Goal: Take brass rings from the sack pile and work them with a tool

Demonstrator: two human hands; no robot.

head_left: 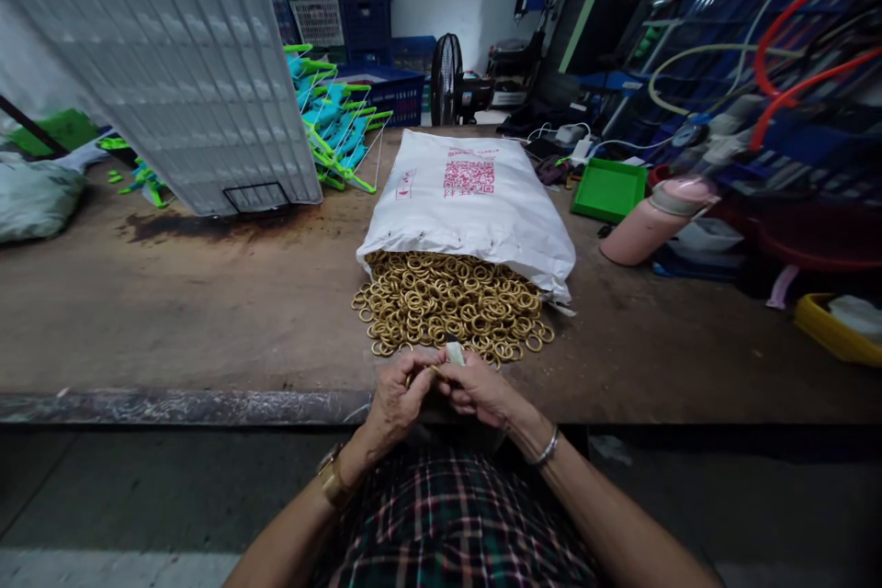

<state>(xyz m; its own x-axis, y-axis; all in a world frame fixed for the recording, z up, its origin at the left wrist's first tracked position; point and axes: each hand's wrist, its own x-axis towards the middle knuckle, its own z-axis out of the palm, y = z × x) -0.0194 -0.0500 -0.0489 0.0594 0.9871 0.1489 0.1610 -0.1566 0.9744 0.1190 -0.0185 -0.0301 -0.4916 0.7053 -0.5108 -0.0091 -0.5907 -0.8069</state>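
Note:
Just over the table's front edge my two hands meet. My left hand (pixel 400 393) is closed, pinching a gold-coloured ring (pixel 435 370) between thumb and fingers. My right hand (pixel 480 389) is closed around a small tool with a pale, flat part (pixel 456 353) and a dark tip; its exact kind is too small to tell. That hand's thumb lies close to the ring. Right beyond the hands, a heap of gold-coloured rings (pixel 447 299) spills from the mouth of a white sack (pixel 427 211) lying on its side with red print.
The brown wooden table (pixel 207 322) carries a tall translucent ribbed panel (pixel 207 64) at left, beside green and turquoise plastic parts (pixel 337 124). To the right are a green tray (pixel 609 188), a pink bottle (pixel 651 225) and a yellow tray (pixel 837 331). A black fan (pixel 447 78) stands behind.

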